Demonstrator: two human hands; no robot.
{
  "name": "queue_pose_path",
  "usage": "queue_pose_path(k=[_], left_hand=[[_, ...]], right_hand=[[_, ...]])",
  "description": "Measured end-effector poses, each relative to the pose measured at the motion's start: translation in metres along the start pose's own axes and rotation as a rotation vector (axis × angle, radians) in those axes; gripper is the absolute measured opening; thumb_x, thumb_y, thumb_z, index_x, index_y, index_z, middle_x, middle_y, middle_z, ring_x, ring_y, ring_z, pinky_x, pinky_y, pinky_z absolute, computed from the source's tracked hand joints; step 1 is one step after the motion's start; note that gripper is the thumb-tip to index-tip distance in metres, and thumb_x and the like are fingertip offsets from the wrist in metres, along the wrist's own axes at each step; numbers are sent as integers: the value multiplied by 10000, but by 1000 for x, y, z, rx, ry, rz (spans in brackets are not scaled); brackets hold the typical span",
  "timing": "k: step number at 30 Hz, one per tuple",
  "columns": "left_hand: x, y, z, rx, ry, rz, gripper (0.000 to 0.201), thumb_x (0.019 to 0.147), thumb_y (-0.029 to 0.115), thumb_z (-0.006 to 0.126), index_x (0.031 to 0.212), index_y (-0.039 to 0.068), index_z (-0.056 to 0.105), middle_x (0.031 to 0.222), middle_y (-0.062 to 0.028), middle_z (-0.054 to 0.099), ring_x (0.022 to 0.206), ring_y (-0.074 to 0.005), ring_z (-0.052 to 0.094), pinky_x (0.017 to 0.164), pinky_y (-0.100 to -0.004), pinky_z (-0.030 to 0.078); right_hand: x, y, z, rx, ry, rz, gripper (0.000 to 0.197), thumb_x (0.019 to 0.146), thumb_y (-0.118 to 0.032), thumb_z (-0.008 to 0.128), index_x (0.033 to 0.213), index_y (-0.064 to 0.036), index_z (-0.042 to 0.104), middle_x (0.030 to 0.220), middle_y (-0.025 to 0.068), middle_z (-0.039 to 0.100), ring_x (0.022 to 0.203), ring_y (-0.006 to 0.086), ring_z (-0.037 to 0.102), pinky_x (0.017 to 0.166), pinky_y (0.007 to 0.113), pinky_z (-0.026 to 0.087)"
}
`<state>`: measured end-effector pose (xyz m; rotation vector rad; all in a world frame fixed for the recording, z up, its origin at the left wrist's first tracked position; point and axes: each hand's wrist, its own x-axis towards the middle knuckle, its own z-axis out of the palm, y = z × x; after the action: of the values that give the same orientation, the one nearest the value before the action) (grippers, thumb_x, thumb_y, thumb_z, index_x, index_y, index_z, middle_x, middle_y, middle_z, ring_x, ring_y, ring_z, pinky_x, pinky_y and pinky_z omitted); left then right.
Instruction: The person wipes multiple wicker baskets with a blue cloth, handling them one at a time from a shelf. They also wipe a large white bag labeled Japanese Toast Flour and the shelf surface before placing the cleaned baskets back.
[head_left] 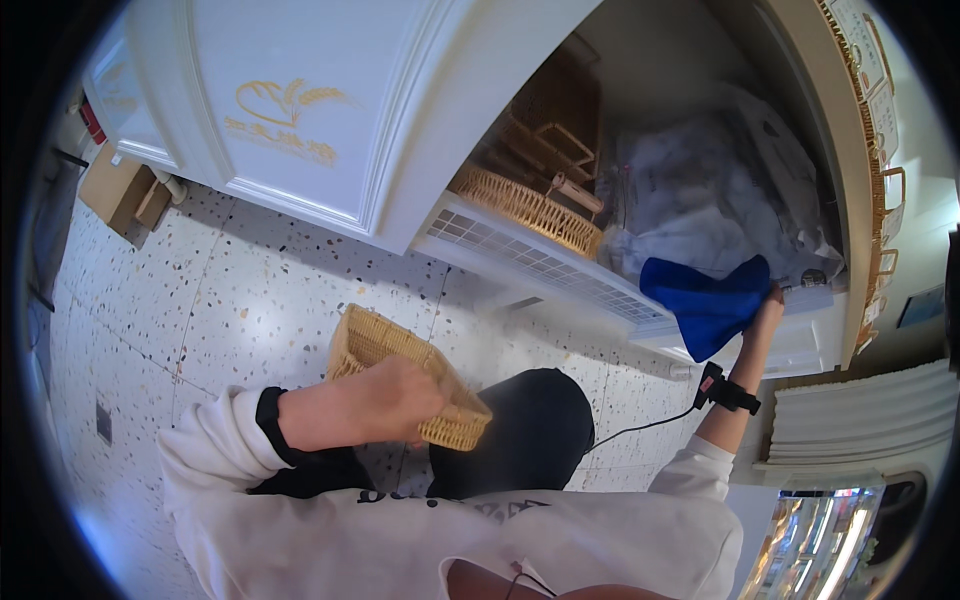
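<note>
My left hand [398,398] is closed on the rim of a shallow rectangular wicker basket [375,338], which it holds tilted above the floor beside my knee. Part of the basket is hidden behind that hand. Out to the right, my right hand [769,308] grips a blue cloth [708,300] at the front edge of an open cabinet compartment. The cloth hangs spread and covers part of my fingers. Just behind it, clear plastic bags [690,185] fill the right side of the compartment.
Wicker trays [530,210] and darker baskets [560,100] stand in the compartment's left side. A white cabinet panel [300,60] bounds it on the left. More baskets line the shelf edge [870,130] at far right. A cardboard box [115,190] rests on the speckled floor [270,270].
</note>
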<state>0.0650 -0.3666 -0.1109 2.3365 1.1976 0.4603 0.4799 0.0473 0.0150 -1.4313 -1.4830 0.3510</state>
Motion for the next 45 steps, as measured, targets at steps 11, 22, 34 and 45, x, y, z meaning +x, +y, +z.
queue_pose_path(k=[11, 22, 34, 45], left_hand=[[7, 7, -7, -28, -60, -29, 452, 676, 284, 785, 890, -39, 552, 758, -173, 634, 724, -335, 658, 612, -400, 507], [-13, 101, -112, 52, -89, -114, 346, 755, 309, 732, 870, 48, 535, 720, -67, 533, 592, -237, 613, 481, -341, 484], [-15, 193, -166, 323, -15, 70, 216, 717, 251, 648, 857, 91, 610, 588, 51, 458, 473, -62, 524, 376, -192, 370], [20, 200, -192, 595, 61, 183, 230, 739, 245, 646, 866, 67, 576, 569, 39, 360, 423, -75, 436, 334, -240, 292]], right_hand=[[-170, -192, 49, -814, -632, -668, 226, 859, -269, 636, 1009, -102, 660, 785, 172, 651, 761, 354, 635, 703, 411, 494], [-65, -158, 287, -756, -1098, -934, 440, 879, -368, 619, 1238, -114, 599, 1146, 183, 627, 1074, 328, 596, 896, 405, 481], [30, -172, 256, -272, -418, -1163, 311, 980, -315, 448, 1168, -177, 653, 1195, 96, 630, 1114, 281, 582, 961, 386, 450], [-16, -210, 96, -395, 309, -1281, 319, 837, -307, 666, 1091, -114, 660, 1033, 132, 651, 991, 322, 612, 824, 424, 492]])
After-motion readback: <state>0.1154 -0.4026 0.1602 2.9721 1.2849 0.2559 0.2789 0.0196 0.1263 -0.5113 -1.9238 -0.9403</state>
